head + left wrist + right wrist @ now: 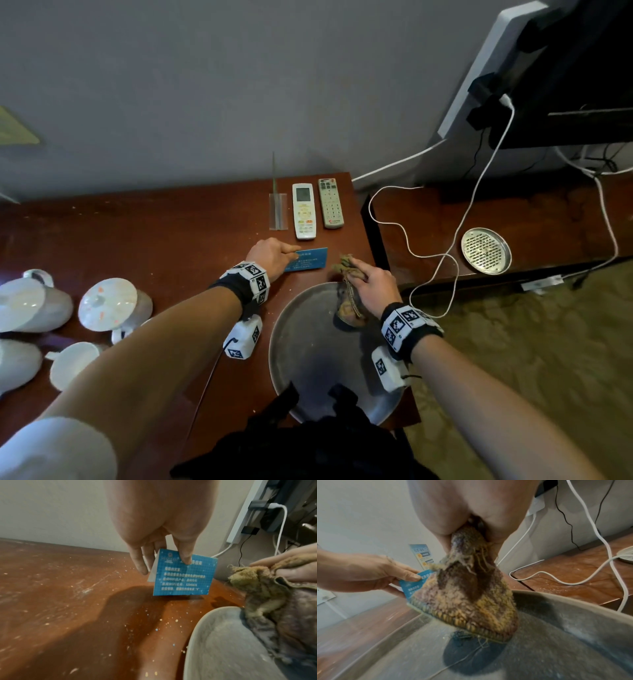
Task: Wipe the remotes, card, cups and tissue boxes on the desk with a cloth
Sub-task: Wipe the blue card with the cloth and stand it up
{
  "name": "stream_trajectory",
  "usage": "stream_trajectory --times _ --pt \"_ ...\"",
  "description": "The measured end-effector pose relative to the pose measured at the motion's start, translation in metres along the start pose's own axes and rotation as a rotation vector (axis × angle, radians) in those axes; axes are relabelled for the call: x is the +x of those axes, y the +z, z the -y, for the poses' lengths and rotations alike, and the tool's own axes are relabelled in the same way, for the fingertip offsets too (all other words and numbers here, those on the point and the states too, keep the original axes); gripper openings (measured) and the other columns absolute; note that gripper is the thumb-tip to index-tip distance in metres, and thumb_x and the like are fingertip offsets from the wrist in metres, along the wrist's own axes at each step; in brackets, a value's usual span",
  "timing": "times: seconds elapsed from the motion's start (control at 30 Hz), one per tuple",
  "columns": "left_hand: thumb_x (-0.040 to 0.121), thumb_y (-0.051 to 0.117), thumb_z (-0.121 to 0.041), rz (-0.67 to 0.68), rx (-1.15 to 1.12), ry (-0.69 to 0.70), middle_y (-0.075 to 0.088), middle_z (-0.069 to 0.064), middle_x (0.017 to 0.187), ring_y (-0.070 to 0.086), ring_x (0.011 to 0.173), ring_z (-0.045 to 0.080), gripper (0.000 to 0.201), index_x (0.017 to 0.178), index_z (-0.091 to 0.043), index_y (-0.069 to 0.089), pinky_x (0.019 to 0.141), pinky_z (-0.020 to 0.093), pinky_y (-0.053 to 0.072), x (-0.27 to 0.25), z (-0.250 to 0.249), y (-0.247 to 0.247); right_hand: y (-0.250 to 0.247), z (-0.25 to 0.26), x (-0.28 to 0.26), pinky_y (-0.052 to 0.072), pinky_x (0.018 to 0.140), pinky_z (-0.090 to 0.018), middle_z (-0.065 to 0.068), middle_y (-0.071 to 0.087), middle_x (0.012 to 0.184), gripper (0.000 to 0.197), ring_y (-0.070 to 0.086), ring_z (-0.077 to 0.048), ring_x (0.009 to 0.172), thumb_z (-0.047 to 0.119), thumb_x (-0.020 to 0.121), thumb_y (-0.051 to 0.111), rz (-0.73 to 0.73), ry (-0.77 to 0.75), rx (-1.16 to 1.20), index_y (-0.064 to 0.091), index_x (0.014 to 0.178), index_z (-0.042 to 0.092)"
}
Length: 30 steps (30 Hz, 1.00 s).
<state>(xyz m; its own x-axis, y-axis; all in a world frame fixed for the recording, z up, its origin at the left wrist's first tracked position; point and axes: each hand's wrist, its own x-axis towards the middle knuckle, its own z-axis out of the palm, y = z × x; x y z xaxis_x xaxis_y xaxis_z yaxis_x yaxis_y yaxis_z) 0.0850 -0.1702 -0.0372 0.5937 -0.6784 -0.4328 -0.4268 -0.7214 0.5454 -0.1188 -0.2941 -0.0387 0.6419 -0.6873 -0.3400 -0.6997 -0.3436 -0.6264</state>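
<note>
Black wristbands (236,287) carry white marker-printed blocks (251,274); a white sleeve (54,448) covers the left upper arm.

The blue card (184,574) is showing white Chinese print, with "WIFI" and "1234567" readable. Labels on the remotes and the wall notice are staying too small to read.

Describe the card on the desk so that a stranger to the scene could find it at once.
On the brown desk, look before the two remotes near the back edge. The left hand pinches the card: the only flat blue thing, with pale print.
</note>
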Motion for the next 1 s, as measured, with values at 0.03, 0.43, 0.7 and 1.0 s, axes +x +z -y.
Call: stream_trajectory --times 0.03,0.43,0.7,1.0 --pt "0.099 0.059 -0.033 0.006 0.003 0.002 0.067 0.003 0.129 0.063 0.110 0.021 0.029 0.127 -0.032 0.066 0.094 0.031 0.054 0.004 -0.001 0.002 0.000 -0.001 0.002 0.042 0.107 -0.035 -0.002 0.064 0.131 0.040 0.056 -0.028 0.121 0.030 0.096 0.060 0.008 0.008 0.005 0.057 0.135 0.032" --pt "0.097 0.061 -0.031 0.034 -0.051 0.026 0.065 0.003 0.131 0.063 0.112 0.020 0.034 0.131 -0.031 0.063 0.098 0.033 0.050 0.016 -0.001 0.013 0.010 -0.005 0.008 0.038 0.111 -0.034 0.002 0.060 0.136 0.040 0.054 -0.023 0.127 0.025 0.096 0.060 0.020 0.022 0.048 0.058 0.136 0.027" --pt "0.097 0.062 -0.034 -0.006 -0.031 0.055 0.066 0.008 0.128 0.069 0.087 0.020 0.044 0.140 -0.032 0.054 0.072 0.029 0.055 -0.006 0.001 -0.009 0.012 0.010 -0.016 0.040 0.110 -0.034 0.001 0.061 0.135 0.040 0.056 -0.023 0.125 0.022 0.096 0.061 -0.027 -0.022 0.039 0.058 0.135 0.026" --pt "0.091 0.065 -0.047 -0.174 0.071 0.093 0.060 -0.001 0.134 0.058 0.118 0.020 0.039 0.126 -0.029 0.063 0.097 0.034 0.047 -0.085 0.036 -0.067 0.032 0.062 -0.066 0.039 0.110 -0.037 -0.003 0.063 0.132 0.039 0.056 -0.026 0.123 0.020 0.097 0.058 -0.046 -0.148 -0.030 0.058 0.135 0.028"
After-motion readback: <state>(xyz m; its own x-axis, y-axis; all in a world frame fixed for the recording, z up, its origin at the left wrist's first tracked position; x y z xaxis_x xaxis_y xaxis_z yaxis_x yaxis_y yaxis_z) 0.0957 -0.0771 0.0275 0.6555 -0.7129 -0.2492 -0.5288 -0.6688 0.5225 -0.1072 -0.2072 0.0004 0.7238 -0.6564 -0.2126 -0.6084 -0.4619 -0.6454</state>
